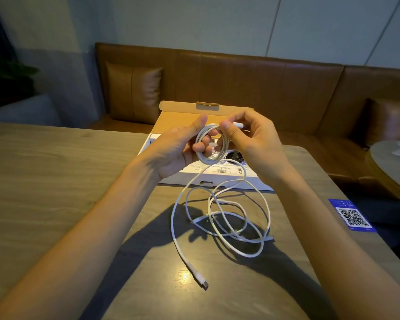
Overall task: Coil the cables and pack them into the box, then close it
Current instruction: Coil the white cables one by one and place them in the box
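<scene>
A small white cable coil [211,144] is held up above the open box [217,179]. My left hand [180,148] grips the coil with thumb on top and fingers through the loops. My right hand [249,139] pinches the cable's end at the top of the coil. More white cable [219,215] lies in loose tangled loops on the wooden table [56,181] in front of the box, one strand running up to the coil. A USB plug [200,279] lies nearest me. The box's brown lid [178,121] stands open at the back.
A dark round object [234,156] and printed paper lie inside the box. A blue QR-code card [352,215] sits at the table's right edge. A brown leather bench [240,88] runs behind the table, and a second table [393,158] is at far right.
</scene>
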